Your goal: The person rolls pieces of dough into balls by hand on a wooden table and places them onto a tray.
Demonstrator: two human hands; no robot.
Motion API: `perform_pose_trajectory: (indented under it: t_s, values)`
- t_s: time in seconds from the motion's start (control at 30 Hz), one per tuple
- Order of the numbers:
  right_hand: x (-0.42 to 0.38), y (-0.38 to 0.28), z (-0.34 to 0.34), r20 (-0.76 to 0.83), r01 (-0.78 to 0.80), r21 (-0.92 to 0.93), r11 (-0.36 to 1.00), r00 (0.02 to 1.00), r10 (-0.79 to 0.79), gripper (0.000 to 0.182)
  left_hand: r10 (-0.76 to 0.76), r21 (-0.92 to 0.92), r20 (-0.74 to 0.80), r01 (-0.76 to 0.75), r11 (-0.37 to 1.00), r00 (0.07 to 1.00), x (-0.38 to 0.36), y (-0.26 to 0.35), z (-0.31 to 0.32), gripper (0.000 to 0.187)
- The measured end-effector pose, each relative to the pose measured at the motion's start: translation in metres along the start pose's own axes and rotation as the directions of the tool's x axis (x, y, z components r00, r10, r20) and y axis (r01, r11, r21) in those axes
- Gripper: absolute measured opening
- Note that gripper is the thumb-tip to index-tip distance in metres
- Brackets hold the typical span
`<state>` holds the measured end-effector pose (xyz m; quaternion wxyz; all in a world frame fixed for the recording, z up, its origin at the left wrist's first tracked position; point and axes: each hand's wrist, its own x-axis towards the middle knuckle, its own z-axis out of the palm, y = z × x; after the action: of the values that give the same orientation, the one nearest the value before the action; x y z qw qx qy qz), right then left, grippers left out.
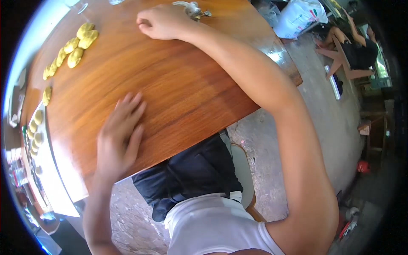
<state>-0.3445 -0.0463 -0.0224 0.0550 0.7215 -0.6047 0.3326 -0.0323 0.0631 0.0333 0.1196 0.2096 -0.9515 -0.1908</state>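
Left hand [121, 134]: one, palm down on the wooden surface [182, 89], fingers apart, grip released.
Right hand [163, 21]: one, at the far side, fingers curled in; we cannot tell whether the grip is fully clenched or holds anything.
Small bundle [195, 12]: one, with a white strand, just beside our right wrist.
Yellow lumps [75, 58]: about eight, on the surface to the left; we see roughly seven grouped, one apart nearer us.
Pale rounds [38, 117]: at least six, on one white board [63, 180] at far left.
Glasses [82, 7]: two, at the top edge of our view.
White bag [299, 19]: one, beyond the surface.
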Motion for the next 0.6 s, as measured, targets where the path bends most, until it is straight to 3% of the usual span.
perform_pose_trajectory:
  t_s: [0.13, 0.17, 0.23, 0.3, 0.37, 0.47, 0.6]
  values:
    - [0.003, 0.001, 0.010, 0.076, -0.096, 0.067, 0.993, 0.993, 0.091, 0.022, -0.176, 0.128, -0.100, 0.188, 0.974, 0.979, -0.093, -0.045, -0.010, 0.038]
    - [0.009, 0.006, 0.021, 0.045, -0.058, 0.100, 0.993, 0.998, 0.054, 0.021, -0.144, 0.219, -0.110, 0.166, 0.962, 0.983, -0.088, -0.061, -0.017, 0.040]
    - [0.013, 0.004, 0.018, 0.004, -0.010, 0.132, 0.991, 1.000, 0.010, 0.021, -0.188, 0.150, -0.161, 0.212, 0.966, 0.969, -0.052, -0.084, -0.025, 0.043]
    - [0.006, -0.010, -0.004, 0.081, -0.061, 0.005, 0.998, 0.995, 0.060, 0.019, -0.096, 0.113, -0.213, 0.122, 0.986, 0.972, -0.003, -0.120, -0.023, 0.046]
    - [0.002, -0.012, -0.007, 0.070, -0.085, -0.013, 0.996, 0.994, 0.086, 0.018, -0.161, 0.127, -0.283, 0.203, 0.971, 0.945, 0.048, -0.138, -0.007, 0.048]
    - [0.002, -0.007, -0.001, 0.058, -0.086, 0.002, 0.996, 0.995, 0.086, 0.018, -0.141, 0.168, -0.195, 0.174, 0.970, 0.971, 0.101, -0.085, 0.004, 0.049]
    - [0.000, -0.004, 0.000, 0.057, -0.055, 0.036, 0.998, 0.997, 0.053, 0.020, 0.025, 0.230, -0.106, 0.000, 0.973, 0.994, 0.059, -0.028, 0.012, 0.048]
